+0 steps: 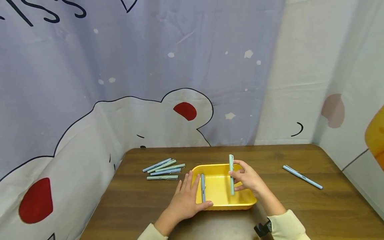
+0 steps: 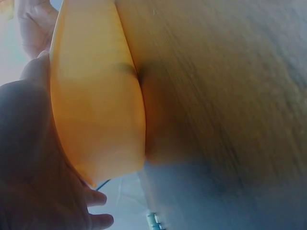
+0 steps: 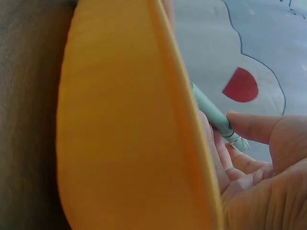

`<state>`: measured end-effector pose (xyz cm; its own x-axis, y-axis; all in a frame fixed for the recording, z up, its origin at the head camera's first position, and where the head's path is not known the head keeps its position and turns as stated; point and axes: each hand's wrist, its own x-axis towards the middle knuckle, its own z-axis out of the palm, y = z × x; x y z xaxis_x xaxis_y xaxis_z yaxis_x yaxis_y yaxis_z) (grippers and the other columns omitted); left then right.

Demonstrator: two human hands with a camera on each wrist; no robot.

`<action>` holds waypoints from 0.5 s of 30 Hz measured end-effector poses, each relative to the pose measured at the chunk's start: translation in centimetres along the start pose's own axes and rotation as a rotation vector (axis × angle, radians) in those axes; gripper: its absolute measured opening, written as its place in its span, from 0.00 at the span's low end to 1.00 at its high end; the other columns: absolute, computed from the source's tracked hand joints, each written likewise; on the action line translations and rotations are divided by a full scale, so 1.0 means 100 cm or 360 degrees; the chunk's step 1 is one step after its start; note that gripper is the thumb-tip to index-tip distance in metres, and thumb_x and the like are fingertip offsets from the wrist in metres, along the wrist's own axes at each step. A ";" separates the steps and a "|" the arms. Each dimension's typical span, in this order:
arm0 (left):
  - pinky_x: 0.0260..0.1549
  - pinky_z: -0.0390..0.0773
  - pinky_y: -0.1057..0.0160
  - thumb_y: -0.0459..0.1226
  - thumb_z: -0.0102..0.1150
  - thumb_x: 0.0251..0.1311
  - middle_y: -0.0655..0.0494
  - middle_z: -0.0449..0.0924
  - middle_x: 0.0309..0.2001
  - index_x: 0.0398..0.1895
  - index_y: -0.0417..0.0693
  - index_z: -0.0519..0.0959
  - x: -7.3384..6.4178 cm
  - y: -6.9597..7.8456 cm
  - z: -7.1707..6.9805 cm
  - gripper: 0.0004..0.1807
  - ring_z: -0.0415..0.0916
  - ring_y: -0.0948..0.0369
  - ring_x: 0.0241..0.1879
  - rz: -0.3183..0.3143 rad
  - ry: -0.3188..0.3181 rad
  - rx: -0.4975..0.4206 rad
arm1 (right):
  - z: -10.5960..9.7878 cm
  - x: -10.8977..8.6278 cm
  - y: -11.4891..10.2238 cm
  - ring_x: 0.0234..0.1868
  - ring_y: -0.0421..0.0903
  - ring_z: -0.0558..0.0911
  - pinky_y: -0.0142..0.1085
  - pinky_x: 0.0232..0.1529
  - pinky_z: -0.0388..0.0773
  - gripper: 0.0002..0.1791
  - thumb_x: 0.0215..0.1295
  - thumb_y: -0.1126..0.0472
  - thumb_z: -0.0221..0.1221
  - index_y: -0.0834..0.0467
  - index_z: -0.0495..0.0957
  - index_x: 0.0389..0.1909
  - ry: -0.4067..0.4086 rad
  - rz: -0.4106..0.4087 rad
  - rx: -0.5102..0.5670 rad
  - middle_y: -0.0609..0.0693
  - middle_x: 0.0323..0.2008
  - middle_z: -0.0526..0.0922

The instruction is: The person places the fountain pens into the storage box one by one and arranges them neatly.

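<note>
A green pen [image 1: 231,175] with a clip stands nearly upright in the fingers of my right hand [image 1: 247,178], pinched by thumb and fingertips over the yellow tray [image 1: 223,207]. In the right wrist view the same green pen [image 3: 211,109] shows past the tray's wall. My left hand [image 1: 187,200] rests on the tray's left rim, fingers straight and spread, thumb along the near edge. Inside the tray, a blue pen [image 1: 203,190] lies along the left side, close to that hand. The left wrist view shows the left hand [image 2: 38,158] against the tray's outer wall [image 2: 98,96].
Left of the tray, several blue and green pens lie in a loose group, with a green pen [image 1: 162,177] nearest me. A single blue pen [image 1: 303,176] lies far to the right on the wooden table [image 1: 300,206]. A printed curtain [image 1: 144,66] hangs behind the table.
</note>
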<state>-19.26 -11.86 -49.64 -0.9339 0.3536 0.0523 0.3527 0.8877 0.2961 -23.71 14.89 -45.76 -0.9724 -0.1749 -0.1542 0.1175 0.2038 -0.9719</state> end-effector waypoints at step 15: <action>0.74 0.48 0.36 0.75 0.51 0.57 0.40 0.38 0.81 0.82 0.48 0.48 0.001 0.001 0.001 0.60 0.40 0.43 0.80 -0.0006 -0.0006 0.0003 | 0.033 0.009 0.013 0.31 0.52 0.81 0.47 0.27 0.86 0.25 0.70 0.63 0.61 0.59 0.69 0.66 -0.0017 0.0119 0.0053 0.59 0.37 0.78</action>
<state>-19.28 -11.74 -49.72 -0.9351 0.3513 0.0475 0.3492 0.8896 0.2944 -23.76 11.80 -47.77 -0.9585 -0.1710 -0.2281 0.1963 0.1845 -0.9630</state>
